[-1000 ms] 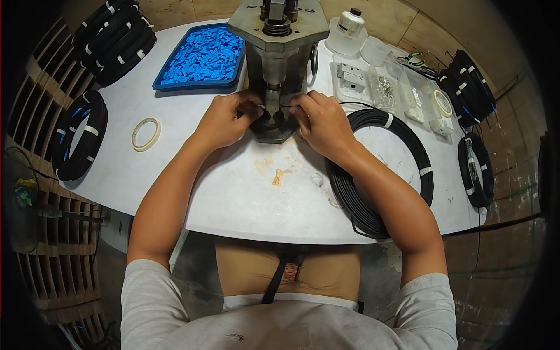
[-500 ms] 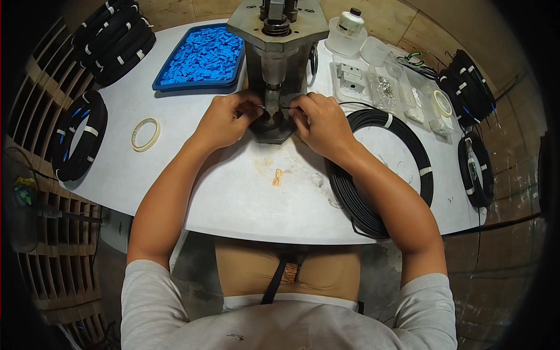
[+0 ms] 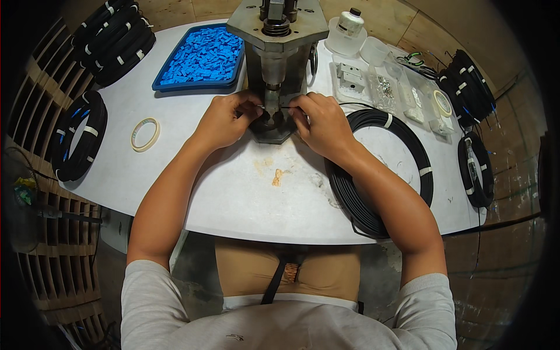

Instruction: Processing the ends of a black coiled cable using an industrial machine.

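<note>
A grey metal bench press (image 3: 279,64) stands at the far middle of the white table (image 3: 245,204). On the left side of its lower jaws, my left hand (image 3: 226,122) pinches with thumb and forefinger; the small thing at its fingertips is too tiny to name. Opposite it, my right hand (image 3: 324,125) is closed on a thin black cable (image 3: 357,104) whose tip points in under the press ram. That cable runs back to a large black cable coil (image 3: 424,153) lying partly beneath my right forearm. What sits between the jaws is hidden.
Left of the press stands a blue tray (image 3: 198,58) of small blue pieces. A tape roll (image 3: 137,143) lies nearer. More cable coils (image 3: 93,137) rest at the left and right edges. Clear bins (image 3: 382,93) of small parts and a white bottle (image 3: 350,22) stand back right.
</note>
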